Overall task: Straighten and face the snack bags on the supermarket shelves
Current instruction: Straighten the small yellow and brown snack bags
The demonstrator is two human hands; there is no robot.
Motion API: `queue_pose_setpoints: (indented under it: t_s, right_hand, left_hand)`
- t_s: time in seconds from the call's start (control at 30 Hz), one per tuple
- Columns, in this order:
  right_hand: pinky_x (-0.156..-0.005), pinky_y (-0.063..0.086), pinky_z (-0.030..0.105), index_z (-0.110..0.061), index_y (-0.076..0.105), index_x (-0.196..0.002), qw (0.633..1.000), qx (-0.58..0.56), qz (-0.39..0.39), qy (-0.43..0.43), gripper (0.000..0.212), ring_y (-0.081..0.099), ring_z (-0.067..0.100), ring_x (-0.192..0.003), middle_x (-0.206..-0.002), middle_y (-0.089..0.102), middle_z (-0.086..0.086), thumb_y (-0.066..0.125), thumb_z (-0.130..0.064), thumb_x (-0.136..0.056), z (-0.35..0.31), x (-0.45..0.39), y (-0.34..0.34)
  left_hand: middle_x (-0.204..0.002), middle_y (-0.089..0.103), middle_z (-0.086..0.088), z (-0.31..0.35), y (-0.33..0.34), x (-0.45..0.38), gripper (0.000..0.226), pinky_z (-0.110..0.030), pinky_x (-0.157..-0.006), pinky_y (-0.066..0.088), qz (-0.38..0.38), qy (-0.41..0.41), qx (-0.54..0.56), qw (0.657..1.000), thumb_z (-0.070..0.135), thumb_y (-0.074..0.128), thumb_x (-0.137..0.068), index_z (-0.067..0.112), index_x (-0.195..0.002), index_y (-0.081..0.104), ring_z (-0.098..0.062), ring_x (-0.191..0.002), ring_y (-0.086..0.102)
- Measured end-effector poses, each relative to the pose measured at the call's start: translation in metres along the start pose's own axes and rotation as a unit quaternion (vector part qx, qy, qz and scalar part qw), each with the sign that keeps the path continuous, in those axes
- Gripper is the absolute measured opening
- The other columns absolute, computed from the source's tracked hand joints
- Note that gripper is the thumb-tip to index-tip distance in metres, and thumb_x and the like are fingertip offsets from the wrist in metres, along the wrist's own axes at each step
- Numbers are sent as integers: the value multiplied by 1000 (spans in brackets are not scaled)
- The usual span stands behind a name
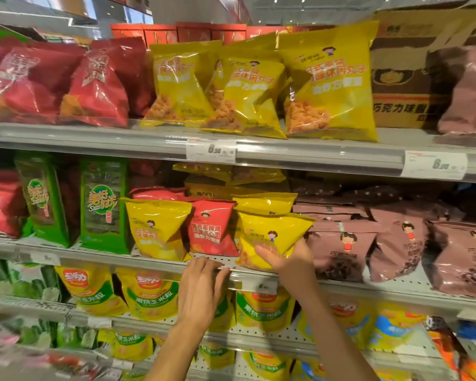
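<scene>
**Trainee:** Working left to right along the middle shelf (160,264), what is in reach?

**Supervisor:** First, one yellow snack bag (160,229) stands upright near the shelf edge, face forward. Just beside it on the right is a red snack bag (213,229), set slightly further back. Next, the left hand (204,287) rests on the shelf's front rail with fingers loosely bent over the edge; it holds nothing.

**Trainee:** And the bag being handled?

**Supervisor:** The held yellow bag (270,237) sits at the shelf front, between the red bag and the brown bags (344,248). The right hand (283,258) grips its lower right corner, thumb across the front panel, fingers behind.

**Trainee:** How should it behave?

**Supervisor:** Judging by appearance: light, air-filled, with a glossy film that is likely slippery and crinkles easily. The contents appear to be puffed pieces settled at the bottom, probably fragile under pressure. Do not squeeze the centre.

**Trainee:** Recommended hold?

**Supervisor:** Take the lower corners or the side seams, where the film is stiffest. Seat the base flat, then turn the printed face outward. A bag this light may tip forward if released while leaning.
</scene>
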State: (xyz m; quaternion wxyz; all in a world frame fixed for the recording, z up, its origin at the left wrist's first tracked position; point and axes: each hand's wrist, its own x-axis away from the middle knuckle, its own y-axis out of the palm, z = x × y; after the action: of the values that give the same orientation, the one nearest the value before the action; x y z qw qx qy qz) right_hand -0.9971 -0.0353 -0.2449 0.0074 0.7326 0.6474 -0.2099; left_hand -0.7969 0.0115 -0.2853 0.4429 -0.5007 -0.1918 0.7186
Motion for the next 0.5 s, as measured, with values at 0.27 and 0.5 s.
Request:
queue_pose_setpoints:
  t_s: [0.27,0.5]
  right_hand:
    - [-69,49,6,-33,67,-111,996,1,-58,74,45,70,-6,-91,-98,75,-18,91,-23,-74,2,-19,-2]
    - [-89,57,28,-33,64,-115,991,-19,-72,110,46,71,13,-105,-111,75,-15,86,-15,-79,-6,-19,3]
  left_hand:
    - [-84,61,2,-6,3,-3,31,-36,-71,46,-3,-11,27,1000,43,58,-93,15,-87,70,-19,-82,52]
    - [-85,56,4,-8,1,-3,16,-34,-72,43,-23,-9,51,998,32,66,-93,18,-86,66,-18,-84,49]
